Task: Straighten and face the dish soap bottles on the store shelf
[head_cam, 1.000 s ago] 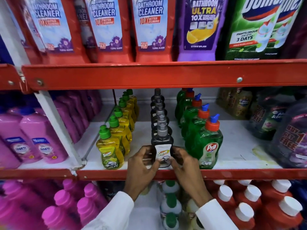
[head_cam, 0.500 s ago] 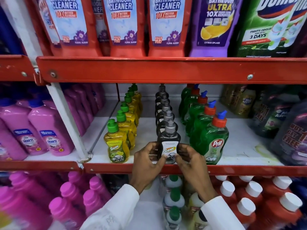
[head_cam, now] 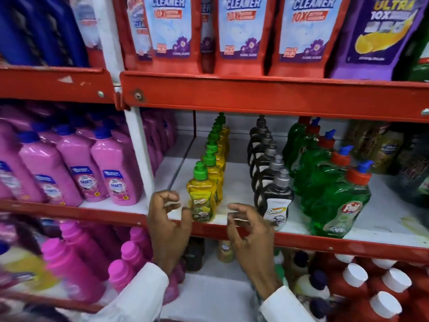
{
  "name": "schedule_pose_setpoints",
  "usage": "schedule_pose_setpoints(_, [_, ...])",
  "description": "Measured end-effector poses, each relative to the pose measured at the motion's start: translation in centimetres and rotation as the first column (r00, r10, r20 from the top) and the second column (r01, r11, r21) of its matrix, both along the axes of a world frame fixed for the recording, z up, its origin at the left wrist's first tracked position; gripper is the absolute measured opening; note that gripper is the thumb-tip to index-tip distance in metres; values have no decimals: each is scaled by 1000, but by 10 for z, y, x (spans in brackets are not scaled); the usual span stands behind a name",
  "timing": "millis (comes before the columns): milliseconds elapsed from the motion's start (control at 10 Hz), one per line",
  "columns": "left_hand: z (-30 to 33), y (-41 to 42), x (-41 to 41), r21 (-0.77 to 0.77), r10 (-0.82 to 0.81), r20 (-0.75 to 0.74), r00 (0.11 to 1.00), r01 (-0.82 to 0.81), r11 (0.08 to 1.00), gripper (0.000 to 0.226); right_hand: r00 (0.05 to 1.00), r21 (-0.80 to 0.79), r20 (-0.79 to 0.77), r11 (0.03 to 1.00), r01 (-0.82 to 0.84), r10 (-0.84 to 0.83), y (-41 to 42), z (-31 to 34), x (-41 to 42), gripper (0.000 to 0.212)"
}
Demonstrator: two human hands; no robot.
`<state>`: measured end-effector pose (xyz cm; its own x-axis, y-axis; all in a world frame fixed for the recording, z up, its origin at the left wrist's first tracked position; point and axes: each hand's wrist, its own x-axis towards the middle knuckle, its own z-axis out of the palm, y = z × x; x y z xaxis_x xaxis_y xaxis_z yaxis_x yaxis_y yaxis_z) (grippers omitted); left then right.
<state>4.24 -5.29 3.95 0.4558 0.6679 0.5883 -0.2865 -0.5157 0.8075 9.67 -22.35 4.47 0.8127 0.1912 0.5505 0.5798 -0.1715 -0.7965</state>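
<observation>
Three rows of dish soap stand on the white middle shelf [head_cam: 236, 182]. The front yellow bottle [head_cam: 202, 197] with a green cap heads the left row. The front black bottle [head_cam: 275, 203] with a grey cap heads the middle row, label forward. The front green bottle [head_cam: 336, 203] with a red and blue cap heads the right row. My left hand [head_cam: 168, 217] hovers with curled fingers just left of the yellow bottle, fingertips near its label. My right hand [head_cam: 249, 225] hangs between the yellow and black bottles, fingers apart, holding nothing.
Pink bottles [head_cam: 76, 168] fill the bay to the left behind a white upright [head_cam: 139, 149]. Red bathroom cleaner pouches [head_cam: 241, 33] sit on the shelf above. Red bottles with white caps [head_cam: 376, 289] and pink bottles stand below. Dark pouches [head_cam: 413, 168] crowd the right.
Both hands let go of the front black bottle and moved left; they now flank the front yellow bottle. The view has shifted left as well.
</observation>
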Motion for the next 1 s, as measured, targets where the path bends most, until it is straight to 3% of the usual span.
schedule_pose_setpoints(100, [-6,25,3,26,-114,-204,972,122,992,44,995,-24,-77,998,-66,64,26,6,6,32])
schedule_pose_setpoints(200, [-10,37,6,110,-209,-325,922,257,960,54,987,-168,-133,980,-110,88,37,5,15,39])
schedule_pose_setpoints(300, [-10,43,9,154,-236,-349,907,303,940,52,987,-271,-138,956,-116,80,39,2,18,41])
schedule_pose_setpoints(500, [-14,50,15,76,-359,-350,865,408,910,37,979,-208,-202,975,-80,37,38,3,20,30])
schedule_pose_setpoints(900, [-17,50,21,23,-448,-309,839,477,878,37,980,-182,-199,981,-65,28,33,-1,19,32])
schedule_pose_setpoints(1000, [-17,46,17,-20,-452,-253,855,462,886,37,974,-109,-226,994,-21,-4,30,1,17,29])
